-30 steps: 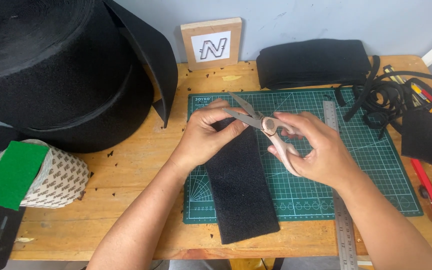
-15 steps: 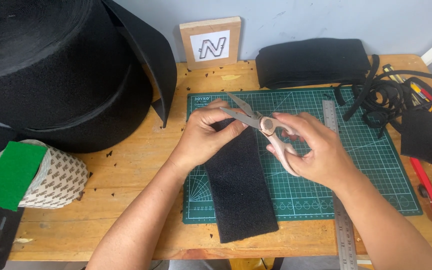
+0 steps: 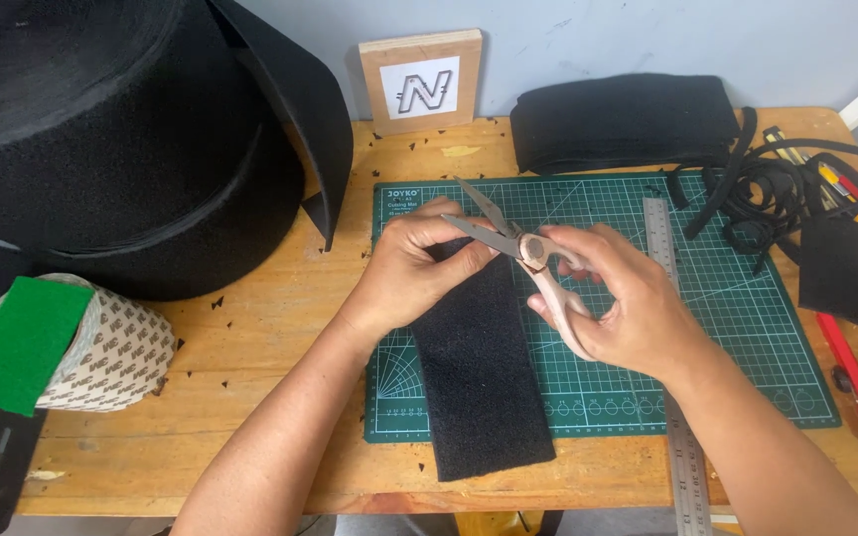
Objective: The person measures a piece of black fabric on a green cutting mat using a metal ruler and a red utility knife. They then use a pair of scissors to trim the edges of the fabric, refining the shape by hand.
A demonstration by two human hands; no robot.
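Left hand: the left hand [image 3: 419, 263] was curled over the top end of the black fabric strip [image 3: 479, 367], its fingers pinching the strip's upper edge just under the scissor blades.
Right hand: the right hand [image 3: 623, 308] was closed through the pale handles of the scissors [image 3: 523, 248], gripping them, thumb uppermost.
Scissors: the blades stood parted in a narrow V that pointed up and to the left, with the lower blade lying across the left hand's fingertips.
Strip position: the black fabric strip lay lengthwise on the green cutting mat [image 3: 747, 328], running from between the two hands down toward the person; its lower end hung past the mat's near edge onto the wooden table [image 3: 250, 397].
Strip relative to hands: its top end was under the left hand and just left of the right hand; most of its length lay below both hands and between the forearms.
Beside the mat: a steel ruler [image 3: 672, 397] lay along the mat's right part, passing under the right wrist.
Left of table: a large black fabric roll [image 3: 121, 139] stood there, with a patterned tape roll [image 3: 111, 347] carrying a green pad [image 3: 22, 342] in front of it.
Back of table: folded black fabric [image 3: 628, 119] lay beyond the mat, near a small wooden plaque [image 3: 421, 79].
Right of table: a tangle of black straps [image 3: 786, 194] lay there.
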